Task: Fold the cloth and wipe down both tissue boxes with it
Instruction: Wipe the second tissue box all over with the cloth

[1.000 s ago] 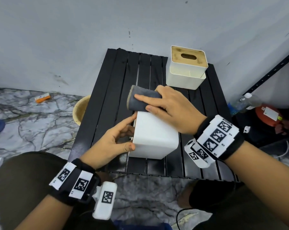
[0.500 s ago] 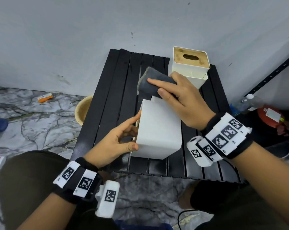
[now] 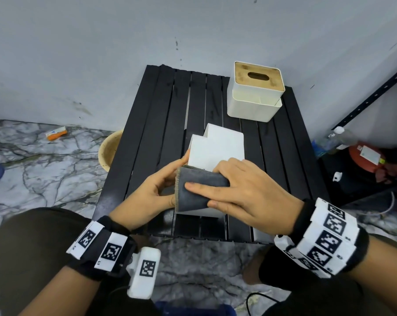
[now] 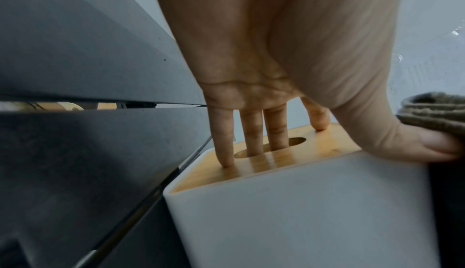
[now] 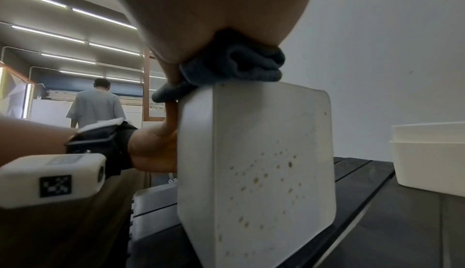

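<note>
A white tissue box lies on its side near the front of the black slatted table. My left hand holds it from the left: fingers on its wooden lid, two dipping into the slot, thumb on the white side. My right hand presses the folded dark grey cloth on the box's near top edge, thumb under the cloth in the right wrist view. Brown specks dot the box's right side. The second white box with a wooden lid stands upright at the table's far right corner.
A beige bowl sits on the marble floor left of the table, and an orange packet lies farther left. A black shelf frame, a bottle and a red object crowd the right. A person stands far behind.
My right hand first carried the cloth out to the box's far end, then drew it back along the top to the near edge. The left hand kept its hold.
</note>
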